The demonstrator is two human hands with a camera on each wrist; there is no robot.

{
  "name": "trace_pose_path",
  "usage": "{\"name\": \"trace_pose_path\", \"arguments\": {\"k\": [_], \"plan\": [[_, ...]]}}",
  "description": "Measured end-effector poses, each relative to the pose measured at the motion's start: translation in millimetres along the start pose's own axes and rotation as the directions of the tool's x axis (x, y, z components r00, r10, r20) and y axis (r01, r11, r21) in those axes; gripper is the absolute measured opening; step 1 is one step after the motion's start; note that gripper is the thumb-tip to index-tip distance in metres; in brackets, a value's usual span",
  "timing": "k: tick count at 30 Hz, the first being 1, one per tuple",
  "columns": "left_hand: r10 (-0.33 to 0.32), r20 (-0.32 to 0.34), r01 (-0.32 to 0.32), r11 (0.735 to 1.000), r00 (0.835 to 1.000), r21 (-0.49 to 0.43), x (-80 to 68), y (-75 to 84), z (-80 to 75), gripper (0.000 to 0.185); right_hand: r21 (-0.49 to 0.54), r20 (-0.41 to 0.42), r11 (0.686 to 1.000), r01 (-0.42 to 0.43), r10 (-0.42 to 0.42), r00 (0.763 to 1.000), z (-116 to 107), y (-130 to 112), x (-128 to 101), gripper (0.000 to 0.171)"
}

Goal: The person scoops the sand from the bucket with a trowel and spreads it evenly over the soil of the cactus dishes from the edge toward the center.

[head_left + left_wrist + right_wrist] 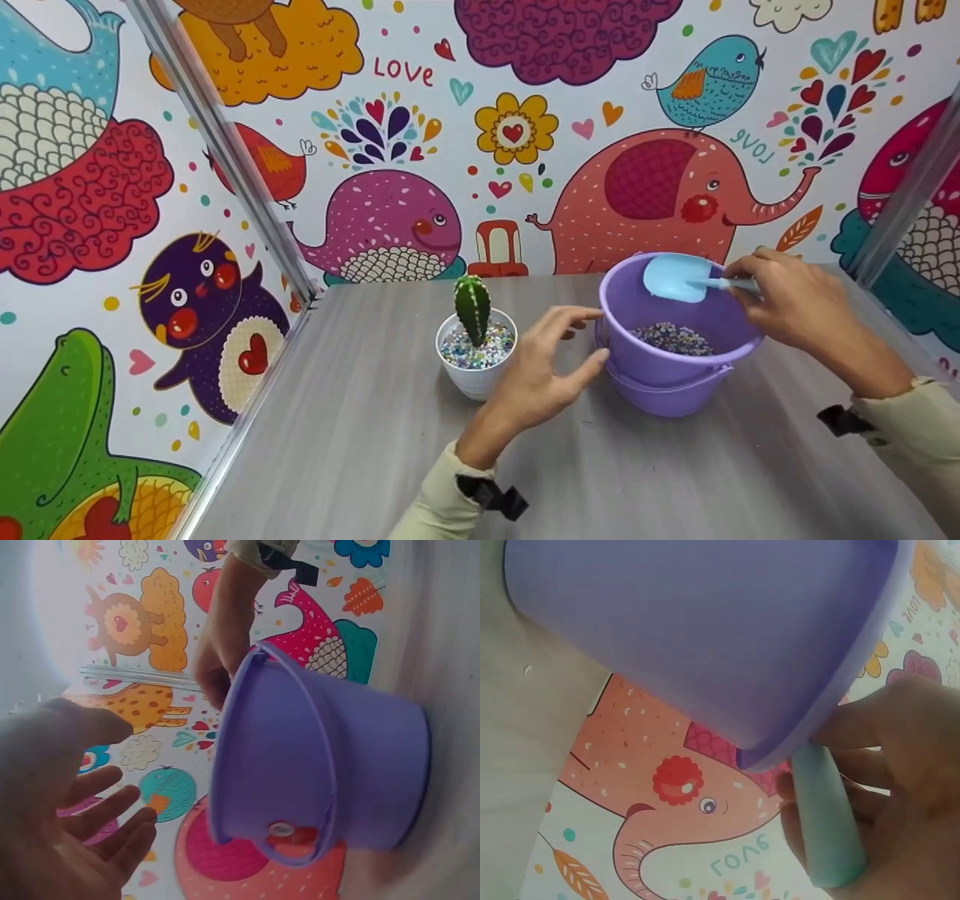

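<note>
Right hand [787, 300] grips the handle of a pale blue scoop [677, 277], fingers curled round it, blade poised over the far rim of the purple bucket [660, 375]. From the right wrist view the handle crosses just under the bucket's rim, tucked into the fingers [885, 787]. Left hand [544, 375] sits spread and relaxed, fingers straight, holding nothing; it hovers just left of the bucket, fingertips near the rim, though whether they touch it is hard to tell. The left wrist view shows the palm open with a gap to the bucket's wall.

Bucket stands upright on the grey worktop [360, 450], right of centre, with a layer of small multicoloured beads [673, 338] in the bottom. Its handle hangs down along the near side.

Just left of the left hand stands a small white pot [475, 367] with a green cactus [472, 306] upright in it, the same coloured beads heaped round its base. Pot and bucket stand near each other, not touching. Behind the worktop, a bright cartoon wall [660, 187] with an elephant, a whale and birds.
</note>
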State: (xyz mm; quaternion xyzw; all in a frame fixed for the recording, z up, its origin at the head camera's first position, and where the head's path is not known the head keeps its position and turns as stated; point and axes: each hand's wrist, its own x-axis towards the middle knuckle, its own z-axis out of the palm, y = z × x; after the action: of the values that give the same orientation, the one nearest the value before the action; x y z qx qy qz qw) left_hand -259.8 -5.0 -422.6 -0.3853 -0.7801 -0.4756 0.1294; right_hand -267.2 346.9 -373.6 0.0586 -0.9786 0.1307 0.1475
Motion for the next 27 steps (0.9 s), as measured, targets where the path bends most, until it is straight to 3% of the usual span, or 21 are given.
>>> {"name": "trace_pose_path", "arguments": {"k": [6, 13, 19, 27], "plan": [[-0.061, -0.048, 0.06, 0.998, 0.997, -0.029, 14.4, -21.1, 34.7, 0.036, -0.056, 0.088, 0.996, 0.073, -0.068, 0.994, 8.7, -8.5, 10.3, 0.037], [-0.17, -0.15, 0.148, 0.978, 0.974, -0.148, 23.8, -38.7, 62.6, 0.034, -0.197, 0.065, 0.969, 0.151, -0.141, 0.988, 29.2, -16.2, 22.8, 0.029], [-0.186, -0.156, 0.143, 0.957, 0.97, -0.253, 24.3, -47.9, 73.4, 0.033, -0.391, 0.001, 0.896, 0.209, -0.227, 0.974, 45.7, -20.6, 26.0, 0.015], [-0.21, -0.144, 0.158, 0.939, 0.967, -0.304, 22.6, -50.7, 76.2, 0.033, -0.388, 0.046, 0.883, 0.266, -0.27, 0.962, 50.9, -22.2, 25.5, 0.018]]}}
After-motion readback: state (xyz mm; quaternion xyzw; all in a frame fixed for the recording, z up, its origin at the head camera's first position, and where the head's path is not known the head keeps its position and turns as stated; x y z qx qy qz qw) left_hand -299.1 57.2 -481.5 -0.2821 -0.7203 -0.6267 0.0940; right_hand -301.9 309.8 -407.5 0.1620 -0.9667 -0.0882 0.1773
